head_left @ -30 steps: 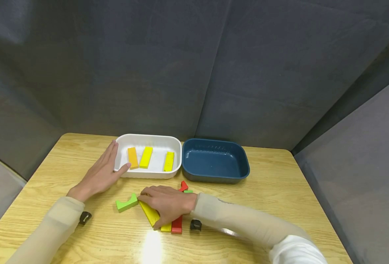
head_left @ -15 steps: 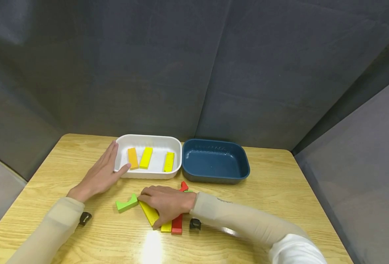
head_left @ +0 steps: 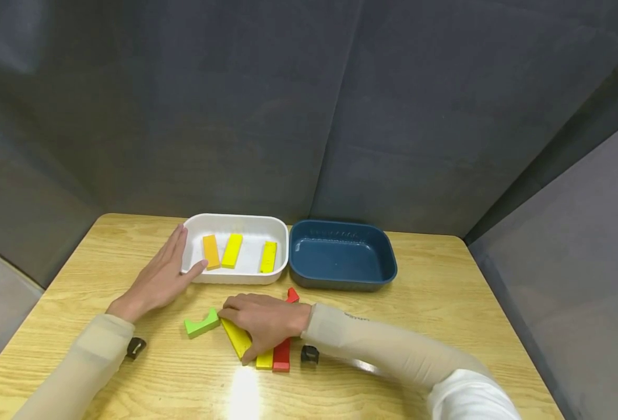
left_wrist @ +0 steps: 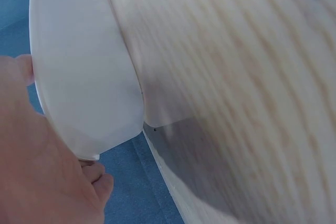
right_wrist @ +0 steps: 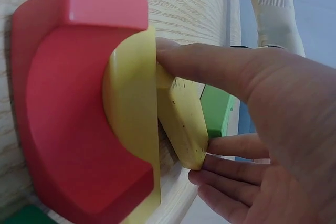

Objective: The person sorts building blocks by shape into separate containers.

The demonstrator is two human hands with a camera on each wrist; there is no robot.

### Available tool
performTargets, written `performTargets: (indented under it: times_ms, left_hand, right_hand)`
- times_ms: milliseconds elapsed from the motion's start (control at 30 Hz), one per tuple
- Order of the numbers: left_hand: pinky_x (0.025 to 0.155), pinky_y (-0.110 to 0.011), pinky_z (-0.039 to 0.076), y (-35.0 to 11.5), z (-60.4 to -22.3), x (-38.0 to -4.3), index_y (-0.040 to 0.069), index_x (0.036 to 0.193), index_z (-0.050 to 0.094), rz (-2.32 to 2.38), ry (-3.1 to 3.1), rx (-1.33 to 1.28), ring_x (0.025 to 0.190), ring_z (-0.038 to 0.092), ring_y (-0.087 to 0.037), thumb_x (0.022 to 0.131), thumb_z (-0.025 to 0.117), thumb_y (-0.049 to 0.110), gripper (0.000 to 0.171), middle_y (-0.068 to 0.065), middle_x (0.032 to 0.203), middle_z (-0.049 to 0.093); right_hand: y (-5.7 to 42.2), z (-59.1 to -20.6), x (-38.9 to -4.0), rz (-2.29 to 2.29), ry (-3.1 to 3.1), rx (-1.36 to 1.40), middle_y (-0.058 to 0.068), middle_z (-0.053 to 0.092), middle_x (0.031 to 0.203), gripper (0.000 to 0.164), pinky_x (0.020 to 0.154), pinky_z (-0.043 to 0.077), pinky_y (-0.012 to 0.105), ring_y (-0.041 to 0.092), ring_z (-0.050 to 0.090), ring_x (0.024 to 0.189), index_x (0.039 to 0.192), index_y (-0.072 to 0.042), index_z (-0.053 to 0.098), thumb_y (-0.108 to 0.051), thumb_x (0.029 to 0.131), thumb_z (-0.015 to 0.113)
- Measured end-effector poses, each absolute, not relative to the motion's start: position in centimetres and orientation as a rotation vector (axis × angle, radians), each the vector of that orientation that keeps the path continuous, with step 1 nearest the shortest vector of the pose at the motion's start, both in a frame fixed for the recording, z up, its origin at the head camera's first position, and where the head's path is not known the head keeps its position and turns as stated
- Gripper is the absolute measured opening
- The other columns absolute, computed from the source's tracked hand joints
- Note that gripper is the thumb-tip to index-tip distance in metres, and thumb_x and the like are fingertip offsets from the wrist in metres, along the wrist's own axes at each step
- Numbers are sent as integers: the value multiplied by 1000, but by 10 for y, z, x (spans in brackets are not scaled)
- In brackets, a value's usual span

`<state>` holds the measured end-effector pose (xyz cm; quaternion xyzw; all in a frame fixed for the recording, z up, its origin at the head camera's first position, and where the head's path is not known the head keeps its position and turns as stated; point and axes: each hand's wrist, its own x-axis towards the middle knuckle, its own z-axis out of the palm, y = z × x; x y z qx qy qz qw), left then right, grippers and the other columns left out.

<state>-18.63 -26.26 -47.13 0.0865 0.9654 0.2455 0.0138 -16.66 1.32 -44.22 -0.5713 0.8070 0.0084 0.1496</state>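
My left hand [head_left: 157, 277] lies with straight fingers along the left end of a white bin [head_left: 246, 279], its thumb over the front rim. In the left wrist view that hand touches the bin's outside wall [left_wrist: 89, 66]. On the table, my right hand [head_left: 267, 321] pinches a yellow block [head_left: 235, 337] between thumb and fingertips. Beside that block, in the right wrist view, stand a yellow half-round block [right_wrist: 134, 93] and a red arch block [right_wrist: 58, 114]. A green notched block [head_left: 202, 324] lies just left of the right hand, which partly covers the pile.
Inside the white bin lie an orange block [head_left: 211, 252] and two yellow blocks [head_left: 232, 251]. A dark blue bin [head_left: 340, 283] stands against its right side. Another red piece [head_left: 292, 295] shows behind the right hand. Grey curtains [head_left: 235, 116] hang around the wooden table [head_left: 424, 303].
Hardly anything differs. Both hands keep their places, and the right forearm has shifted very slightly; a green edge behind the right wrist is now hidden.
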Motion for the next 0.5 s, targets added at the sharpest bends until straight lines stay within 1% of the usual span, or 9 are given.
performTargets:
  times_ms: [200, 400, 500]
  left_hand:
    - [126, -71, 17, -263, -472, -187, 5, 171, -9, 770, 3007, 275, 165, 2, -43, 108, 43, 67, 103, -12, 179, -16]
    - [126, -71, 18, -264, -473, -187, 5, 171, -8, 769, 3013, 275, 165, 3, -44, 108, 44, 67, 103, -15, 180, -12]
    - [127, -70, 18, -264, -473, -186, 5, 171, -8, 769, 3014, 275, 165, 3, -44, 108, 43, 67, 103, -14, 179, -14]
  right_hand:
    - [15, -440, -167, 5, 2318, -1641, 5, 54, 150, 95, 117, 40, 21, 15, 54, 130, 158, -6, 49, -54, 86, 88]
    - [17, -435, -168, -12, 2322, -1613, 4, 56, 150, 93, 116, 40, 22, 14, 55, 130, 157, -7, 51, -53, 85, 89]
    - [17, -432, -167, -3, 2329, -1612, 3, 56, 149, 94, 116, 41, 22, 14, 55, 130, 156, -7, 51, -55, 84, 89]
